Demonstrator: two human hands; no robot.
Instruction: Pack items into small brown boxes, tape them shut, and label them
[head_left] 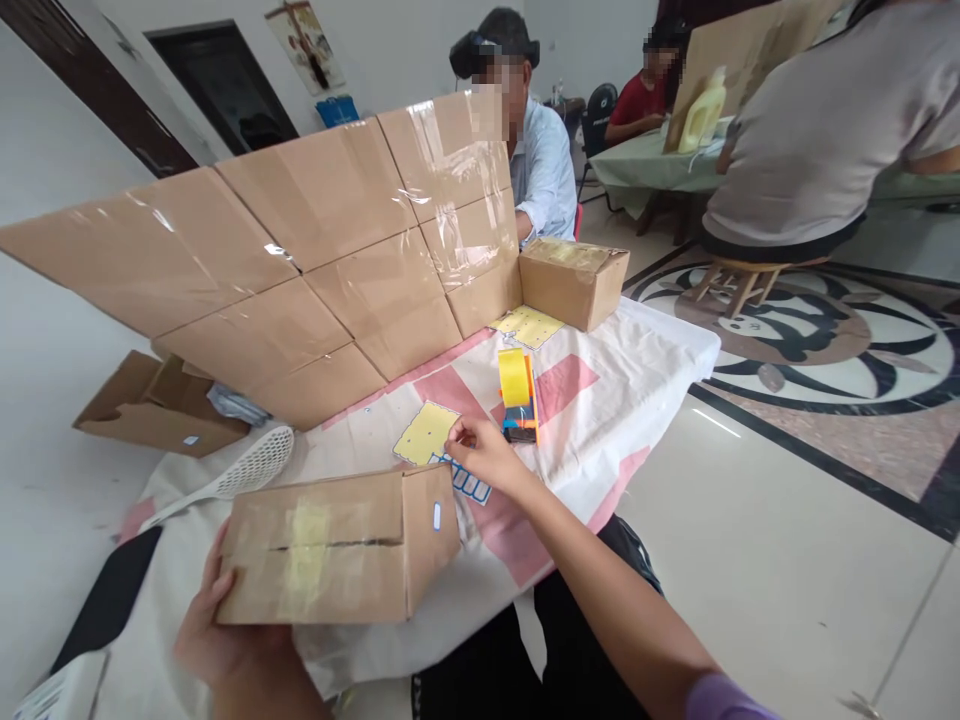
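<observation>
A taped cardboard box (337,560) is tilted at the table's near edge, with my left hand (221,630) gripping its left end from below. One blue-edged white label (437,516) sticks to the box's right side. Just beyond that side, my right hand (484,452) is closed in a pinch over a sheet of blue-edged labels (472,484); whatever is between the fingertips is too small to make out. Under and beside those fingers lies a yellow sheet (424,432). Farther back stands an orange tape dispenser (534,400) with a roll of yellow tape (514,378).
A tall cardboard partition (322,240) crosses the table's back. Another closed box (574,280) sits at the far right by a second yellow sheet (529,326). At left are a white mesh paddle-like object (259,462) and an open carton (169,420). Other people sit beyond.
</observation>
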